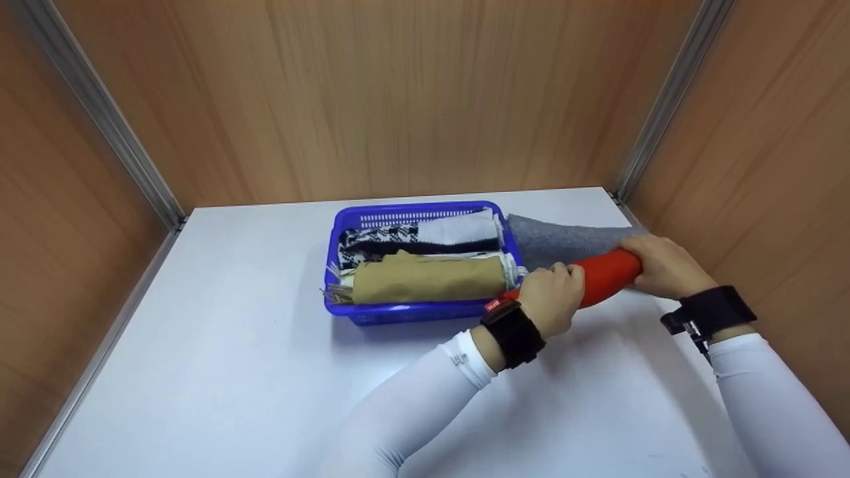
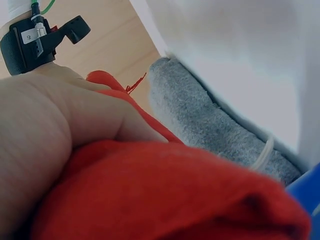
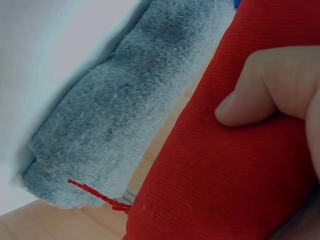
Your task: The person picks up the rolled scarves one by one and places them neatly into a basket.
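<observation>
While the left hand and right hand each curl round the thick red fabric roll, it slants by the front right corner of the blue perforated plastic basket. I'd judge it light, soft and grippy, best held near both ends lest it unroll. Its small red-and-white tag I can't read from here.

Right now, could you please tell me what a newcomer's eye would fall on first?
Probably the rolled red cloth, gripped by the left hand and right hand toward the right of the head view. Next comes the blue plastic basket near the middle, with a tan fringed cloth at its front and a black-and-white cloth behind. A fuzzy grey cloth lies just right of the basket.
</observation>
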